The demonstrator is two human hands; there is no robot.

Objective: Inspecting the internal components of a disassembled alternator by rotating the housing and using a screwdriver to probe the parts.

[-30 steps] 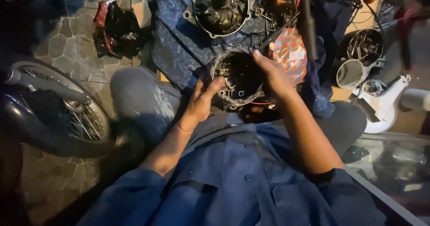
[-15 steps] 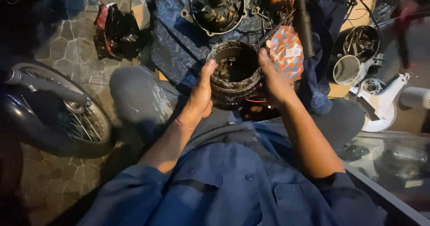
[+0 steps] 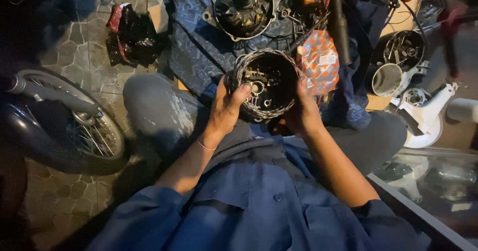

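Both hands grip the drum [image 3: 264, 84], a round, dark, oily metal part with a notched rim, held over the lap: the left hand [image 3: 225, 110] clamps its near-left edge with the thumb hooked over the rim, and the right hand [image 3: 301, 112] cups its right side. The metal looks greasy, so the drum could slip and drop onto the knees or the stone floor [image 3: 74, 37], chipping the thin rim fingers; small loose pieces inside might also spill if it tilts. Just right of the drum lies an orange-and-white patterned packet [image 3: 319, 62], soft and crinkly. Beyond the drum, on a blue patterned cloth [image 3: 199, 52], sits a round cast engine cover [image 3: 244, 9], rough and black with grime. Far left of the drum, a spoked wheel [image 3: 92, 131] rests near a crumpled black bag [image 3: 132, 37]; to its far right stands a white plastic housing [image 3: 423, 116].
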